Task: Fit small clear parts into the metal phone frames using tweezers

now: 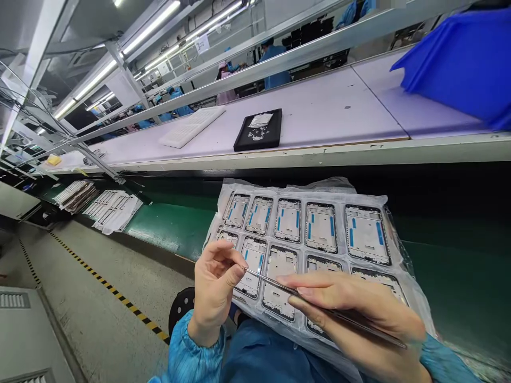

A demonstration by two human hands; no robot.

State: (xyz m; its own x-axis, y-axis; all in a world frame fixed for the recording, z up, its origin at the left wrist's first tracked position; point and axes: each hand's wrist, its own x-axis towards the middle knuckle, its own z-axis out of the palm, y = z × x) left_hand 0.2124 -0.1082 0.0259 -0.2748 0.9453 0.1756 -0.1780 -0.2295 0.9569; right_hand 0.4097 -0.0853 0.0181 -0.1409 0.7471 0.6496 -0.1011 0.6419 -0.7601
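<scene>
On my lap lies a clear plastic tray [303, 196] of phone mid-frames, several of them in rows, each with blue strips on a white inner face. My right hand [351, 314] is shut on long steel tweezers [319, 307] above the lower row. The tweezer tips reach my left hand [213, 287], whose thumb and fingers are pinched together at them. Whether something tiny sits between those fingertips is too small to tell. The nearest phone mid-frame [253, 266] lies partly under my left fingers.
A green conveyor belt [167, 230] runs behind the tray, below a white shelf [303, 114] holding a black tray with small parts [257, 130], a white sheet [191, 126] and a blue bin [459, 66]. Stacked frames [114, 211] lie at left. Co-workers in blue gowns sit beyond.
</scene>
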